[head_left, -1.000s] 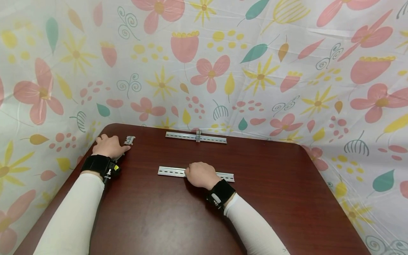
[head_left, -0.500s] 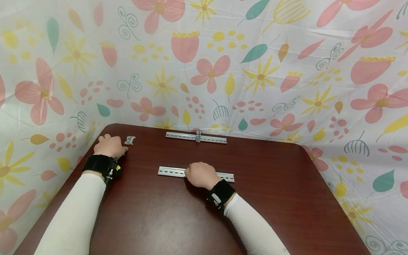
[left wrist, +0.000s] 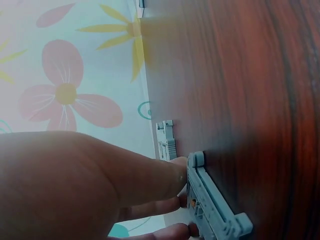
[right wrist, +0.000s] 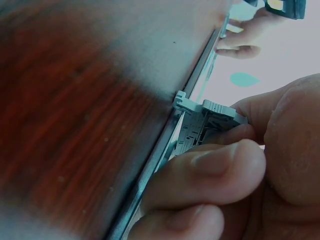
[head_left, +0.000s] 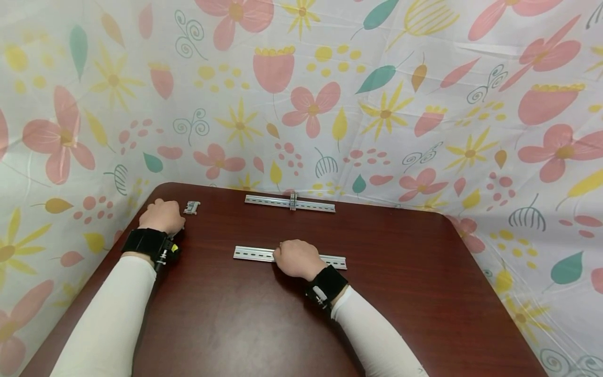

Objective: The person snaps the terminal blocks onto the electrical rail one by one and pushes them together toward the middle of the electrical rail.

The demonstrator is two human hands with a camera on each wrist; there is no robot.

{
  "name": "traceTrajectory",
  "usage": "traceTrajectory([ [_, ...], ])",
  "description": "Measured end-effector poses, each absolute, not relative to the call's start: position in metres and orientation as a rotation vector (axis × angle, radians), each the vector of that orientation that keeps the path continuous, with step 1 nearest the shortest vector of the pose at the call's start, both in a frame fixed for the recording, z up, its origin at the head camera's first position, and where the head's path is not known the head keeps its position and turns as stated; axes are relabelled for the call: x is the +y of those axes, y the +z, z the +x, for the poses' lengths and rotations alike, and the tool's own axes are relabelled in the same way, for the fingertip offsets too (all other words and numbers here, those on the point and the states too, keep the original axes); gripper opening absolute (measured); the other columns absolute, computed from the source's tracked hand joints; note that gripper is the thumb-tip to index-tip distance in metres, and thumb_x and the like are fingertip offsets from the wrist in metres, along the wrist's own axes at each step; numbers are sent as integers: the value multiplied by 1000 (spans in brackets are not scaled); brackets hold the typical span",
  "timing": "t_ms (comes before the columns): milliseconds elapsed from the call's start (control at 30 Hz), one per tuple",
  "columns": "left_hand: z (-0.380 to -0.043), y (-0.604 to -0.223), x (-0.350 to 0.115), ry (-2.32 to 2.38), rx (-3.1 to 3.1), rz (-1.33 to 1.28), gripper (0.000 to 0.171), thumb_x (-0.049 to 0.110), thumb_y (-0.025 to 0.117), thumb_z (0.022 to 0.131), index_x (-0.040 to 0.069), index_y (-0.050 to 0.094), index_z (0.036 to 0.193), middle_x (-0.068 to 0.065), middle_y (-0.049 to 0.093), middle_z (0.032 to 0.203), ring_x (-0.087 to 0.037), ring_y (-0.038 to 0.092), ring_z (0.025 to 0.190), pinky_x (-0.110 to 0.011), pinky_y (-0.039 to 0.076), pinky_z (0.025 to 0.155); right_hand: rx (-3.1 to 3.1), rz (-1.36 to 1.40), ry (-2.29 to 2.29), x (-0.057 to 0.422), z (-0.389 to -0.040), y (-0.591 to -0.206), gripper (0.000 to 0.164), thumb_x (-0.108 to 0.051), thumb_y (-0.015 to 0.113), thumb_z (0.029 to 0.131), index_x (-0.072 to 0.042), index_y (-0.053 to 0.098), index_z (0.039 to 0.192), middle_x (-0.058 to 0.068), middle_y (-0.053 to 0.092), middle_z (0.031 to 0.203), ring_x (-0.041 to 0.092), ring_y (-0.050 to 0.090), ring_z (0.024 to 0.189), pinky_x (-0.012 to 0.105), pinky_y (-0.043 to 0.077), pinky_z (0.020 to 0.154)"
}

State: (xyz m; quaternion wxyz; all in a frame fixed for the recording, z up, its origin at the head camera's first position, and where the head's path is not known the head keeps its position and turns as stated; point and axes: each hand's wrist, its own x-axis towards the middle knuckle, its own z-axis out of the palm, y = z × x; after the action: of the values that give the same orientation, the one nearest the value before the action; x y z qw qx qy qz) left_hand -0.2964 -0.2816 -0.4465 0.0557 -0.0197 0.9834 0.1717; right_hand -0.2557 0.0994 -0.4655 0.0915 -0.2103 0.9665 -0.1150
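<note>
Right wrist view: first grey module (right wrist: 192,127) is at the near rail (head_left: 254,254), foot end at the rail edge; can't tell if it's fully seated. Right hand (head_left: 298,258) has its grip on that module, thumb one side, fingers the other, and hides the middle of the rail in the head view. Left hand (head_left: 162,217) is near the far-left corner of the tabletop (head_left: 400,272), grip pinching a second grey module (left wrist: 212,200) between thumb and fingers; contact with the tabletop unclear. Third grey module (head_left: 191,208) lies on the tabletop just beside that hand. Far rail (head_left: 268,201) lies near the back edge, roughly parallel to the near one, slim block (head_left: 293,201) across it about mid-length. Black straps (head_left: 143,243) on both wrists, white sleeves (head_left: 110,314) above. Floral sheet (head_left: 377,136) hangs behind.
</note>
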Motion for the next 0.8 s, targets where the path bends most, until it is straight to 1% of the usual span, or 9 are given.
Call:
traceTrajectory([
  [67, -296, -446, -282, 523, 2980, -60, 31, 16, 60, 107, -11, 70, 118, -46, 49, 127, -63, 51, 114, -65, 51, 80, 2868, -621, -348, 99, -256, -466, 44, -25, 47, 115, -17, 64, 75, 4, 59, 74, 18, 53, 64, 39, 40, 53],
  [167, -296, -445, -282, 523, 2975, -54, 26, 17, 60, 106, -7, 70, 107, -46, 50, 128, -62, 55, 111, -62, 51, 77, 2867, -619, -352, 99, -255, -465, 44, -25, 48, 115, -18, 64, 75, 3, 59, 74, 18, 53, 64, 39, 40, 52],
  [267, -296, -443, -282, 521, 2962, -39, 25, 19, 62, 106, -1, 69, 93, -42, 54, 123, -56, 59, 101, -58, 50, 73, 2865, -619, -352, 99, -255, -464, 44, -25, 47, 115, -17, 65, 76, 3, 59, 75, 18, 54, 64, 39, 40, 52],
  [367, -296, -440, -282, 509, 2945, -23, 26, 21, 65, 105, 3, 67, 86, -38, 58, 116, -50, 61, 94, -55, 51, 68, 2863, -617, -354, 99, -255, -463, 44, -26, 47, 115, -17, 64, 76, 3, 59, 75, 18, 53, 64, 39, 40, 52],
  [500, -296, -437, -280, 484, 2920, -2, 27, 25, 72, 103, 6, 68, 84, -31, 62, 107, -45, 62, 90, -52, 51, 66, 2862, -616, -363, 99, -255, -464, 45, -25, 47, 115, -17, 62, 74, 4, 56, 72, 18, 49, 63, 38, 38, 53],
  [667, -294, -432, -277, 485, 2873, 33, 28, 26, 77, 100, 7, 69, 81, -15, 59, 83, -34, 60, 77, -47, 49, 64, 2865, -626, -358, 99, -255, -464, 46, -25, 47, 116, -17, 58, 72, 2, 50, 70, 18, 46, 61, 38, 36, 53],
  [733, -293, -430, -277, 498, 2856, 47, 26, 24, 78, 100, 6, 70, 83, -12, 58, 79, -32, 60, 74, -46, 49, 64, 2865, -627, -355, 100, -255, -464, 46, -25, 47, 116, -18, 57, 71, 1, 49, 69, 18, 45, 61, 37, 36, 53],
  [800, -291, -427, -277, 512, 2843, 56, 24, 22, 80, 99, 5, 72, 85, -11, 59, 79, -31, 60, 74, -46, 50, 64, 2863, -627, -359, 100, -255, -464, 45, -25, 47, 115, -17, 56, 72, 1, 48, 69, 18, 44, 61, 37, 35, 53],
])
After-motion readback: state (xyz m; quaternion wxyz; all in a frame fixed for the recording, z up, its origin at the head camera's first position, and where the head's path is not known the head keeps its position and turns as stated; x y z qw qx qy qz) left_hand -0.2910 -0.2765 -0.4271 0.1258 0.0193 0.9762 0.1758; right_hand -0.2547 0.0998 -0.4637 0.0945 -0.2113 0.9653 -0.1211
